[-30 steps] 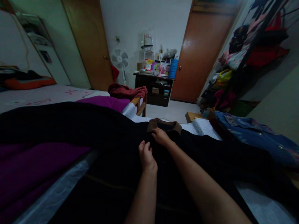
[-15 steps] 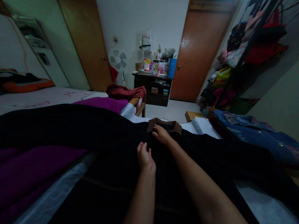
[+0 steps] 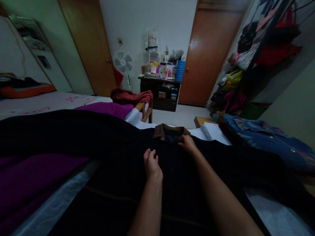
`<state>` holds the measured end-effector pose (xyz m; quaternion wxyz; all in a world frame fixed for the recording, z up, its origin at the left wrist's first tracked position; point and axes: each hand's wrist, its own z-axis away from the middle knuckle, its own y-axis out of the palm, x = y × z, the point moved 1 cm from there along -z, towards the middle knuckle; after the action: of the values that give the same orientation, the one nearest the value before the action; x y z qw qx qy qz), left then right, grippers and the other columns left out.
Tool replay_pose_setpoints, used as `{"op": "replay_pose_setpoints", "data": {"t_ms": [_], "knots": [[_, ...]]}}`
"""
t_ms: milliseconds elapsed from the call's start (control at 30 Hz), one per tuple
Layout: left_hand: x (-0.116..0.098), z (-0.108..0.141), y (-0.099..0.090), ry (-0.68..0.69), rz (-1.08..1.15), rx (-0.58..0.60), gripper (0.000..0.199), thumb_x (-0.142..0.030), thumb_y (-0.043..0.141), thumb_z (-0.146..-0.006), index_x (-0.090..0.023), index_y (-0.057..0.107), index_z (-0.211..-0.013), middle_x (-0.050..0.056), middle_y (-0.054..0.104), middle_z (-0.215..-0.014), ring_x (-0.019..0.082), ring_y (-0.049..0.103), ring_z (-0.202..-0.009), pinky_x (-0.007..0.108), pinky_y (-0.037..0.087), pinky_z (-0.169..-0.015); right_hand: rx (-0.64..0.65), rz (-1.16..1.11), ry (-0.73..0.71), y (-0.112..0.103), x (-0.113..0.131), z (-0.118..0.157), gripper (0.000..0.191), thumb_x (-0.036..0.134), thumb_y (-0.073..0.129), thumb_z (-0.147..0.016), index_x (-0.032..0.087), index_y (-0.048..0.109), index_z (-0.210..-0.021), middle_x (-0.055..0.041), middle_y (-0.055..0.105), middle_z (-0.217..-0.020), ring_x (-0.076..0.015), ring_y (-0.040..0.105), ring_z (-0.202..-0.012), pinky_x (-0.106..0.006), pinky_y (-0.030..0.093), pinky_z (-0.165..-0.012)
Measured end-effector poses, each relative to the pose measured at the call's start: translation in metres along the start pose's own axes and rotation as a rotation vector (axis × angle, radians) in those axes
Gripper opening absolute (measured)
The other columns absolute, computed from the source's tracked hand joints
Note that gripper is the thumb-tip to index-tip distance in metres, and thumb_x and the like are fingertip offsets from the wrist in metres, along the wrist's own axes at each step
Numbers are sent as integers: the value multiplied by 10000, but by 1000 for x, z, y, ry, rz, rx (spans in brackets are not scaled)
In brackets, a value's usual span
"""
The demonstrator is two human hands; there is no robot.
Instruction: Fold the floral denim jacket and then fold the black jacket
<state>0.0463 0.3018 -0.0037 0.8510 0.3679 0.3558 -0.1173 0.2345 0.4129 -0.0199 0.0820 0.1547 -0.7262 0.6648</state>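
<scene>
Curled right fingers (image 3: 182,141) touch the brown collar (image 3: 159,131); left fingers (image 3: 150,154), loosely open, hover beside it.

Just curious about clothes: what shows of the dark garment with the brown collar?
The dark garment looks like a cloth jacket, spread front up with sleeves out to both sides. Its brown collar is open, a small round button at the left tip. The left sleeve crosses purple cloth. The right hand touches the collar's right side; the left hand is over the front, contact unclear.
</scene>
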Motion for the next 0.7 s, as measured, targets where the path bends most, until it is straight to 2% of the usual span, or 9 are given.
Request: {"op": "replay_pose_setpoints", "data": {"t_ms": [167,267,367,433,500,567,633,700], "knots": [[-1,1,0,1,-15,2,210,-118,559,-759,-210,566,-948,54,557,-1131,203,471,-1267,425,371,-1061,9,-9,18,-4,1,-1,170,242,667,-766,205,663,-932,-56,620,-1008,-182,561,-949,-254,401,-797],[-1,1,0,2,-29,3,222,-111,563,-745,-218,569,-938,45,564,-1105,198,480,-1255,418,370,-1061,-9,-12,76,-10,-5,4,161,241,567,-834,201,668,-953,-67,650,-988,-188,584,-936,-260,411,-799],[0,1,-1,12,-56,13,236,-104,575,-730,-226,570,-933,31,573,-1066,188,496,-1229,410,368,-1063,-144,58,252,-9,-10,13,337,260,445,-899,169,599,-1185,-148,609,-1177,-251,548,-1101,-338,395,-905],[1,0,-1,22,-78,24,244,-105,587,-724,-228,570,-934,27,575,-1054,184,512,-1206,409,367,-1063,-166,112,327,-3,-12,18,461,309,406,-925,154,473,-1354,-167,509,-1357,-275,442,-1267,-393,324,-1021],[1,0,-2,24,-90,34,245,-106,597,-722,-228,572,-933,28,573,-1050,184,523,-1187,411,367,-1062,-91,146,341,4,-13,18,539,372,351,-953,143,362,-1441,-153,389,-1482,-271,315,-1376,-427,240,-1094],[1,0,-2,18,-92,31,240,-100,604,-720,-224,573,-924,30,570,-1040,185,525,-1179,414,366,-1061,0,184,327,3,-16,14,579,436,291,-970,128,330,-1459,-151,312,-1531,-268,260,-1409,-432,225,-1106],[1,-1,-2,12,-88,28,237,-95,608,-719,-219,572,-918,31,566,-1023,185,525,-1173,415,364,-1062,78,220,282,-6,-21,6,582,485,274,-970,130,414,-1410,-160,379,-1490,-262,351,-1361,-395,293,-1068],[1,-1,-2,11,-85,34,234,-95,610,-719,-217,570,-915,29,564,-1003,181,527,-1163,413,361,-1063,125,250,244,-23,-28,-2,536,476,270,-974,149,546,-1297,-156,527,-1363,-246,490,-1244,-348,369,-995]]}}
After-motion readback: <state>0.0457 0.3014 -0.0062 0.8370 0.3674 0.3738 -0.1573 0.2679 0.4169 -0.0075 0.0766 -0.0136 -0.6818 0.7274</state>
